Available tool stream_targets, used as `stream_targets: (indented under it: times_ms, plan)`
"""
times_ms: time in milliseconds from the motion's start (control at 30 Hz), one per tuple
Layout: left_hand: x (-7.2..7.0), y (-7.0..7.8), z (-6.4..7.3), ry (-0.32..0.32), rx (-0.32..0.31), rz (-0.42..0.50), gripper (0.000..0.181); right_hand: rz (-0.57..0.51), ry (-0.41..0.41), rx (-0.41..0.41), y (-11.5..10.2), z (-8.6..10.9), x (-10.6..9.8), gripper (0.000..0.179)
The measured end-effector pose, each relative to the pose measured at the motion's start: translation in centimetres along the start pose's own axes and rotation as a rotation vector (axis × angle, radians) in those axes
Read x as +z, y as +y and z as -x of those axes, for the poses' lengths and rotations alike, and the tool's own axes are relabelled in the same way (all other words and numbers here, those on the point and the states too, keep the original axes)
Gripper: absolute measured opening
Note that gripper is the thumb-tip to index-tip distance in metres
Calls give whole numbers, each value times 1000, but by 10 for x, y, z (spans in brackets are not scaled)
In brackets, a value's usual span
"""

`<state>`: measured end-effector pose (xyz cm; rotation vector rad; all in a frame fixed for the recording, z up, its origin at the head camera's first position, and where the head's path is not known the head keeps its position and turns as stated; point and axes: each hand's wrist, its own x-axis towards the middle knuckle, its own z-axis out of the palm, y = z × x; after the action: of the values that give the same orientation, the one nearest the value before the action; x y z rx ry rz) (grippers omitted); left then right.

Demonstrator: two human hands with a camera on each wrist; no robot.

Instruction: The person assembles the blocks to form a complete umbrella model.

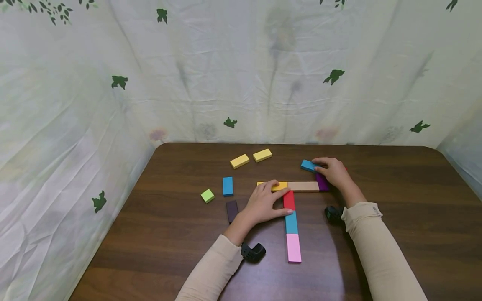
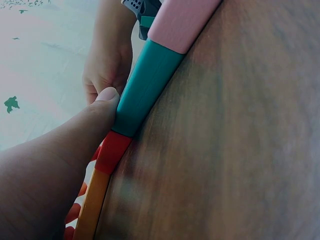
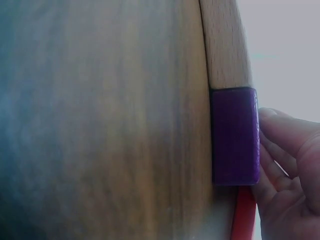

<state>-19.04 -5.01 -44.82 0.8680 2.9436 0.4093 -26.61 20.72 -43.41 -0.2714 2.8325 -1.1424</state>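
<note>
My right hand (image 1: 337, 173) pinches a blue block (image 1: 308, 166) between thumb and fingers at the far right of the layout. Just below it lies a purple block (image 1: 321, 182), joined end to end with a plain wood block (image 1: 303, 187) and an orange-yellow block (image 1: 280, 186). From that row a column runs toward me: a red block (image 1: 289, 200), a teal-blue block (image 1: 291, 223) and a pink block (image 1: 293, 248). My left hand (image 1: 262, 203) is spread over the corner, its thumb (image 2: 107, 95) against the teal-blue block and its fingers at the orange-yellow one.
Two yellow blocks (image 1: 239, 161) lie at the back of the brown table (image 1: 150, 238). Left of my left hand are a blue block (image 1: 227, 186), a lime green block (image 1: 207, 196) and a dark block (image 1: 232, 211). Another red block (image 3: 244, 215) sits beyond the purple one, mostly hidden by my right hand.
</note>
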Motion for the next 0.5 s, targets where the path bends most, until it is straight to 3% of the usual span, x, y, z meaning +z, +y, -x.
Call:
stream_targets:
  times_ms: [500]
  plan:
    - [1,0,0,4,3,-11,72,26,8,-24,2,2,-1,34]
